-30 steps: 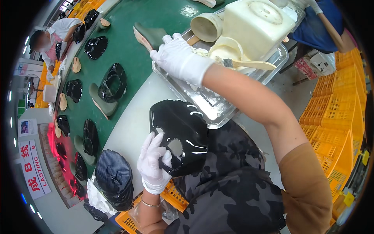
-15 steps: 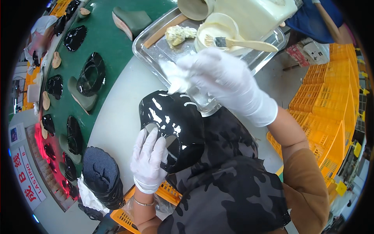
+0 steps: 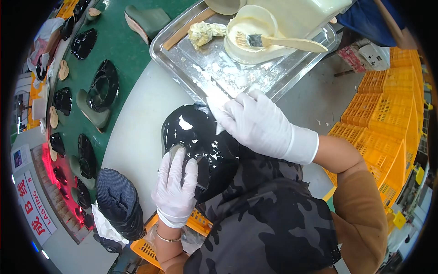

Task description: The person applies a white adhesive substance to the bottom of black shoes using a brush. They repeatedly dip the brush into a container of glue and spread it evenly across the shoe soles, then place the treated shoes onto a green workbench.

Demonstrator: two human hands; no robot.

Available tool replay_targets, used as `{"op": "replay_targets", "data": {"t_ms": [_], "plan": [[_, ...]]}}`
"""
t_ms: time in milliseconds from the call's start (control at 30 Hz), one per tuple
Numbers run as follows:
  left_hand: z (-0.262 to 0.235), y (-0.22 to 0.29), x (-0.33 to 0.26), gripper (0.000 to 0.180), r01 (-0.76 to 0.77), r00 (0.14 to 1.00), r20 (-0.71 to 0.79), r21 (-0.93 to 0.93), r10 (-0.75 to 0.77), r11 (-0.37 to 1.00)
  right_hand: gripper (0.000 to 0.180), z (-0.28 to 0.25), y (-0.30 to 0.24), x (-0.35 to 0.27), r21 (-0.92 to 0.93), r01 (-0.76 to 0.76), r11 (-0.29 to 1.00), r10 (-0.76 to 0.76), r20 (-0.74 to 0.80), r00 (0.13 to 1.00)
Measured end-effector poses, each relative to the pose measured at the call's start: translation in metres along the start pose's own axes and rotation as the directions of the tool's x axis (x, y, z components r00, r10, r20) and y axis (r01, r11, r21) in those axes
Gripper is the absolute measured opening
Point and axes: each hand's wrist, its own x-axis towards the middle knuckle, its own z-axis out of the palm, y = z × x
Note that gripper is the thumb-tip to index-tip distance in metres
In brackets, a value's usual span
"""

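Observation:
A glossy black shoe upper [image 3: 180,137] with cut-out openings lies against the edge of the pale table and my lap. My gloved left hand [image 3: 175,189] grips its near edge, with fingertips at one opening. In my gloved right hand [image 3: 258,125] is a thin, limp white piece [image 3: 215,105], pinched at the upper's far right edge; its exact kind does not show. Beyond my hands stands a metal tray [image 3: 157,55], wet with white liquid. On it are a tub [image 3: 253,16] of creamy liquid and a wooden-handled brush [image 3: 296,44] resting across the tub.
A stick [image 3: 185,34] and a crusted lump [image 3: 205,34] lie in the tray. Black uppers [image 3: 102,86] and green shoe lasts [image 3: 146,20] sit on the green belt at left. A dark boot-like item [image 3: 118,201] stands near my left forearm. Yellow crates [image 3: 378,105] are stacked at right.
My right hand has come down from over the tray to the upper's right edge, bringing the white piece with it. The left hand keeps its grip, and the upper has tilted slightly.

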Motion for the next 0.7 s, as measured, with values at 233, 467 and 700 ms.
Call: {"op": "replay_targets", "data": {"t_ms": [233,467,700], "plan": [[-0.007,-0.001,0.0,0.027,0.003,0.989,-0.148,-0.013,-0.005,1.0,0.028,-0.011,0.007,-0.005,-0.053,0.01,0.999,-0.004,0.106,0.994],[-0.025,-0.01,-0.019,0.025,-0.005,0.966,-0.257,-0.015,0.001,1.0,0.02,-0.022,0.024,0.007,0.117,-0.092,0.989,0.096,-0.028,0.995],[-0.002,0.005,-0.005,0.029,-0.074,0.987,-0.15,-0.118,0.056,0.99,0.026,-0.017,0.031,0.032,0.127,-0.036,0.991,0.066,-0.247,0.967]]}}
